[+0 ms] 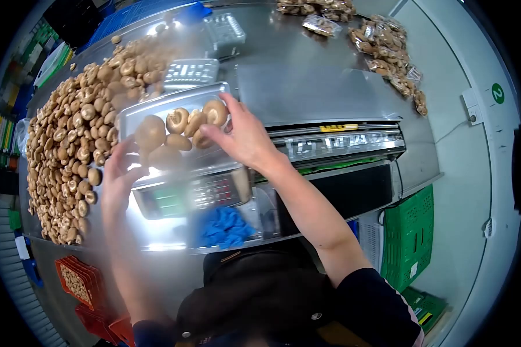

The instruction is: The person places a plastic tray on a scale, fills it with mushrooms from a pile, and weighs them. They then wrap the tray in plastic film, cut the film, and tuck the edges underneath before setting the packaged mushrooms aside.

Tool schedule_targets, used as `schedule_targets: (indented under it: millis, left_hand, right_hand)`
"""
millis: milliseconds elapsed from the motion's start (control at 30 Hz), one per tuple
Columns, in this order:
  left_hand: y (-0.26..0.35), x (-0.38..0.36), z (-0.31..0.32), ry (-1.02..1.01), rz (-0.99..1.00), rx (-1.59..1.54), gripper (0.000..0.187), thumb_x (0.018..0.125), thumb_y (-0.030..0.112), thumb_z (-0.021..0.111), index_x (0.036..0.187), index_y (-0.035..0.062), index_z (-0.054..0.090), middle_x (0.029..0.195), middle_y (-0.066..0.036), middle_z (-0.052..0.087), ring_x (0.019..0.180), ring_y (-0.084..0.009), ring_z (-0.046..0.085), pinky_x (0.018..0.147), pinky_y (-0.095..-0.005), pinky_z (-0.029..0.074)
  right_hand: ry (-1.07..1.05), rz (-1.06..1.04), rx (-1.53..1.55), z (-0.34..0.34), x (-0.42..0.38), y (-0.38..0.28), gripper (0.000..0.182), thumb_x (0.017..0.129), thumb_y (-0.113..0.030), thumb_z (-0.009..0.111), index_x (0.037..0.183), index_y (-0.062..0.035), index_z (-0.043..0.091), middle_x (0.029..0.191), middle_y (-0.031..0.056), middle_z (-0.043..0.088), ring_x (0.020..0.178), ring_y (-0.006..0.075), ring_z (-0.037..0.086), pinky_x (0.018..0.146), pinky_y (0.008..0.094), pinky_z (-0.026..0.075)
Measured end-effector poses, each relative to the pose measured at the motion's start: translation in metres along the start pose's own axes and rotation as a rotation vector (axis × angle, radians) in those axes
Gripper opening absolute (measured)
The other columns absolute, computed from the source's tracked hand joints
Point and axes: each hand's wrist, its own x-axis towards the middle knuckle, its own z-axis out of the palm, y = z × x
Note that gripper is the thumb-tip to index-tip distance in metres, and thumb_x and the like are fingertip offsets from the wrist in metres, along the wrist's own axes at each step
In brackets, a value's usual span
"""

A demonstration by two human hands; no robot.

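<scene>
A clear plastic tray point(205, 159) with several brown mushrooms point(177, 121) in it is between my two hands, over a weighing scale point(147, 203). My right hand point(241, 132) grips the tray's right side, its thumb over the mushrooms and fingers at the outer rim. At the left side, my left hand point(120, 179) is closed around the edge, partly blurred by a smear on the view. The scale's keypad point(214, 189) and greenish display show below the tray. A crumpled blue glove or cloth point(226, 226) lies in front of the scale.
A large mushroom pile point(69, 144) covers the table's left. Empty clear trays point(191, 73) stand behind my hands. A wrapping machine point(341, 141) is at right, with packed mushroom bags point(382, 43) beyond. Red crates point(81, 283) and a green crate point(409, 237) sit below table level.
</scene>
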Motion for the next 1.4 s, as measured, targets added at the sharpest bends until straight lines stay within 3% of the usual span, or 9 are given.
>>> schedule_targets:
  millis: [433,533,700,767,933,1100,1167,1267,1400]
  left_hand:
    - [0.028,0.119,0.308,-0.286,-0.052,-0.025,0.059,0.071,-0.007,0.063,0.128,-0.0010,0.049,0.092,-0.007,0.053,0.076,-0.0135,0.058,0.063,-0.0244,0.051]
    - [0.022,0.120,0.323,-0.295,-0.006,0.023,0.061,0.071,-0.006,0.064,0.130,-0.0008,0.047,0.102,-0.010,0.053,0.086,-0.0163,0.058,0.072,-0.0260,0.052]
    - [0.015,0.076,0.283,-0.163,0.332,0.384,0.064,0.069,-0.003,0.069,0.129,0.0049,0.048,0.118,-0.012,0.051,0.107,-0.0235,0.053,0.084,-0.0325,0.050]
    - [0.028,0.059,0.256,-0.167,0.749,1.098,0.067,0.066,0.000,0.072,0.129,0.0116,0.051,0.124,-0.011,0.049,0.112,-0.0295,0.049,0.090,-0.0383,0.047]
    - [0.059,0.053,0.274,-0.471,0.776,1.317,0.065,0.063,0.011,0.075,0.124,0.0210,0.055,0.131,-0.007,0.048,0.116,-0.0295,0.046,0.104,-0.0472,0.032]
    - [0.029,0.029,0.260,-0.418,0.774,0.944,0.022,0.072,0.005,0.068,0.094,0.0095,0.068,0.103,-0.009,0.065,0.085,-0.0245,0.059,0.075,-0.0368,0.046]
    - [0.027,0.000,0.232,-0.384,0.640,0.811,0.012,0.080,-0.002,0.063,0.088,0.0043,0.069,0.088,-0.013,0.069,0.065,-0.0212,0.065,0.056,-0.0307,0.052]
    - [0.078,-0.018,0.226,-0.108,0.361,0.259,0.020,0.091,0.000,0.050,0.078,-0.0036,0.065,0.077,-0.012,0.067,0.059,-0.0177,0.064,0.055,-0.0319,0.054]
    - [0.121,0.099,0.253,0.215,0.599,-0.229,0.016,0.097,0.008,0.048,0.103,0.0001,0.061,0.103,-0.015,0.064,0.097,-0.0230,0.063,0.091,-0.0328,0.050]
  right_hand:
    - [0.168,0.202,-0.120,-0.268,-0.017,0.182,0.082,0.081,-0.045,0.068,0.137,0.0044,0.034,0.121,0.0259,0.057,0.104,0.0311,0.061,0.091,0.0366,0.046]
    - [0.144,0.216,-0.135,-0.281,-0.022,0.195,0.079,0.084,-0.042,0.066,0.140,0.0026,0.032,0.118,0.0173,0.059,0.073,0.0137,0.054,0.075,0.0286,0.049]
    - [0.026,0.089,-0.224,-0.329,-0.076,0.177,0.058,0.085,-0.030,0.066,0.134,-0.0091,0.043,0.123,0.0110,0.056,0.097,0.0219,0.062,0.079,0.0307,0.050]
    - [-0.073,-0.100,-0.502,-0.360,-0.099,0.192,0.052,0.082,-0.020,0.068,0.130,-0.0162,0.049,0.127,0.0065,0.053,0.098,0.0219,0.062,0.078,0.0315,0.052]
    - [-0.394,-0.376,-0.798,-0.375,-0.100,0.205,0.049,0.078,-0.008,0.065,0.123,-0.0231,0.054,0.134,0.0017,0.049,0.098,0.0233,0.062,0.078,0.0346,0.054]
    - [-0.182,-0.506,-0.345,-0.364,-0.126,0.241,0.026,0.082,-0.004,0.062,0.106,-0.0109,0.067,0.116,0.0067,0.063,0.084,0.0225,0.066,0.067,0.0322,0.055]
    - [-0.280,0.078,-0.021,-0.383,-0.167,0.187,0.020,0.084,-0.003,0.060,0.103,-0.0046,0.067,0.109,0.0107,0.066,0.081,0.0209,0.067,0.067,0.0307,0.055]
    - [0.021,-0.284,-0.023,-0.406,-0.163,0.159,0.017,0.087,-0.003,0.058,0.101,-0.0002,0.066,0.108,0.0133,0.066,0.081,0.0189,0.066,0.072,0.0292,0.055]
    - [0.490,-0.353,-0.001,-0.395,-0.048,0.128,0.031,0.096,-0.021,0.050,0.117,0.0010,0.056,0.112,0.0159,0.064,0.099,0.0248,0.063,0.090,0.0317,0.048]
